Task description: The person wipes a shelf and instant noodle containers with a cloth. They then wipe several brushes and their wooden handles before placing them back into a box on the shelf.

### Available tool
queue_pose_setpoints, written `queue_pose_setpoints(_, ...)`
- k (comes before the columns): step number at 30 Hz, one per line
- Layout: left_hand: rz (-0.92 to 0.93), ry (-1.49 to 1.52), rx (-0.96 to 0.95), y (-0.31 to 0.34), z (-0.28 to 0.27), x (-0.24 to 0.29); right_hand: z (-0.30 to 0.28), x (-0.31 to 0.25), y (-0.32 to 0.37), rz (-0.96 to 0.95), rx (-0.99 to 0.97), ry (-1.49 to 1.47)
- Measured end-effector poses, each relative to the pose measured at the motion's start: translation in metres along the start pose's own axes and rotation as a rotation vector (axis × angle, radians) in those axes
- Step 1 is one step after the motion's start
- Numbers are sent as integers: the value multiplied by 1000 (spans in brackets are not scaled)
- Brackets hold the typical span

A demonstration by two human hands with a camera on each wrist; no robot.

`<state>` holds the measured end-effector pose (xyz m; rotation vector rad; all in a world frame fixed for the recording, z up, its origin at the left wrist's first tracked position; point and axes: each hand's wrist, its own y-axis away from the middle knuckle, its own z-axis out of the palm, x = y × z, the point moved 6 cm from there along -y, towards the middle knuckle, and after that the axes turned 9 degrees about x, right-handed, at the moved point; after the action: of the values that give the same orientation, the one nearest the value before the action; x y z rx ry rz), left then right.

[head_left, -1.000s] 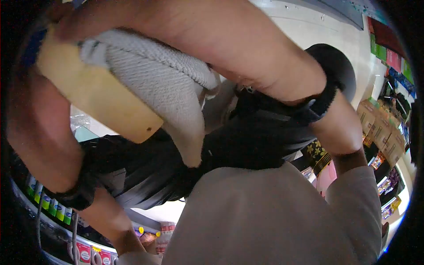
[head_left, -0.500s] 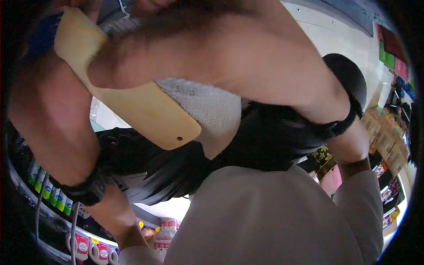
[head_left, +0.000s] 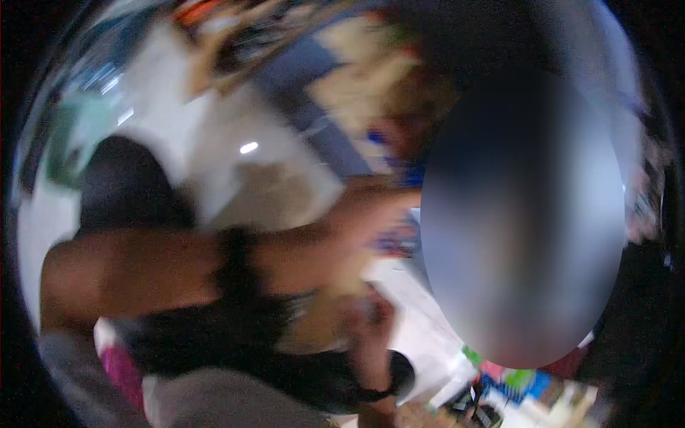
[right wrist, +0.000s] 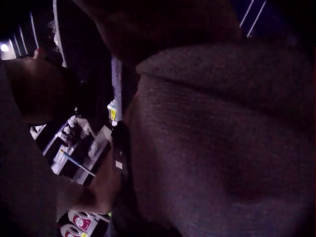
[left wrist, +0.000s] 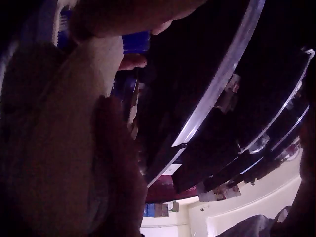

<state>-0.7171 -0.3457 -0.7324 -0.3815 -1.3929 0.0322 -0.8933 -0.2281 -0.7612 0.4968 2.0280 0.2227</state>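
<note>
Motion blurs the head view. My left hand (head_left: 385, 221) reaches toward its middle. Below it my right hand (head_left: 367, 317) bends over a pale wooden brush (head_left: 314, 324). In the left wrist view the broad wooden handle narrows to a neck, with blue bristles (left wrist: 136, 42) beyond. Along the handle lies my left thumb (left wrist: 118, 158), and a fingertip shows past the neck. Fingers of the other hand cross the neck at the top. Grey knit fabric (right wrist: 222, 133) fills much of the right wrist view and hides my right hand there.
Dark shelves with pale edges (left wrist: 212, 98) curve through the left wrist view. Red-labelled bottles (right wrist: 81, 222) stand low in the right wrist view. Black cloth (head_left: 207, 342) covers my front, with a pink object (head_left: 121, 371) beside it. A blurred oval masks the head view's right side.
The head view has swung round sharply, and its background is different. Both hands and the brush have shifted from the upper left of the view to its middle.
</note>
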Motion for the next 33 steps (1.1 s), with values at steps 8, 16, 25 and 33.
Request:
queue_pose_setpoints(8,-372,-167,-91,31,-28,-31,20,-44,-38,-416,8,298)
queue_pose_setpoints(16,-383,-195,-356,13,-12,-47,37,-69,-36,-380,66,-347)
queue_pose_setpoints(25,-427,-223,-372,14,-22,-42,36,-57,-49,-240,102,-450)
queue_pose_setpoints(33,-590,-60,-200,8,-41,-32,51,-70,-29,-379,2,-442)
